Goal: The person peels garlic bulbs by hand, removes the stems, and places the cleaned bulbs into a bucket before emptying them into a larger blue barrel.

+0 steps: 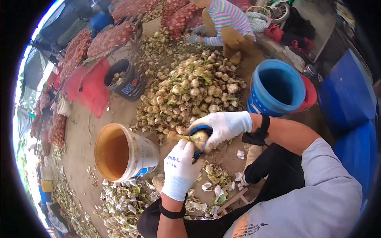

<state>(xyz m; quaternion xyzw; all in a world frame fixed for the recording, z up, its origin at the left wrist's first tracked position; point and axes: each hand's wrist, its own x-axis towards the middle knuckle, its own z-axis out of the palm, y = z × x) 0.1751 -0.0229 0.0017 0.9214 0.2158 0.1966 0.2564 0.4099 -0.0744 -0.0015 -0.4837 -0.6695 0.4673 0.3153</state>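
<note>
A pale garlic bulb (199,138) with a stalk pointing left is held between my two gloved hands, in front of a large heap of garlic bulbs (190,87). My right hand (220,129), in a white glove with blue on the fingers, wraps round the bulb from the right. My left hand (181,162), also gloved, has its fingers pressed together at the bulb's lower left side, by the stalk; a small dark blue piece shows beside its fingertips, and I cannot make out what it is.
A white bucket (145,156) lies tilted at left, a dark bucket (135,85) behind it. Blue bucket (260,93) stands at right. Peeled skins (123,202) cover the ground below. A co-worker (232,20) crouches behind the heap. Full red net bags (109,39) lie at back left.
</note>
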